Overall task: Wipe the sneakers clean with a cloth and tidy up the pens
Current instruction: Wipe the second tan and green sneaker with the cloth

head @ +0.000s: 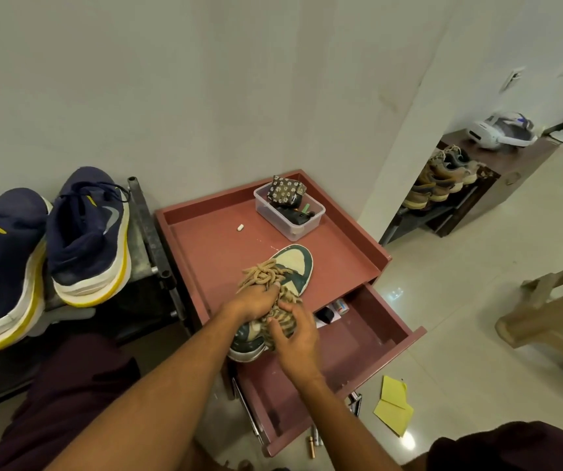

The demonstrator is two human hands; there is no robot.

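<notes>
The left hand (256, 298) grips the sneaker (294, 266) at its laces, toe pointing away, while the nearer right hand (296, 336) clutches the cloth (286, 321) against its heel end.

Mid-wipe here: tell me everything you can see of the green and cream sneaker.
The green and cream sneaker is a low-top with a whitish sole edge and thick tan rope laces. It rests on the red cabinet top, toe toward the wall, heel over the open drawer. The left hand grips it at the laces; the right hand holds a striped cloth against its collar.
</notes>
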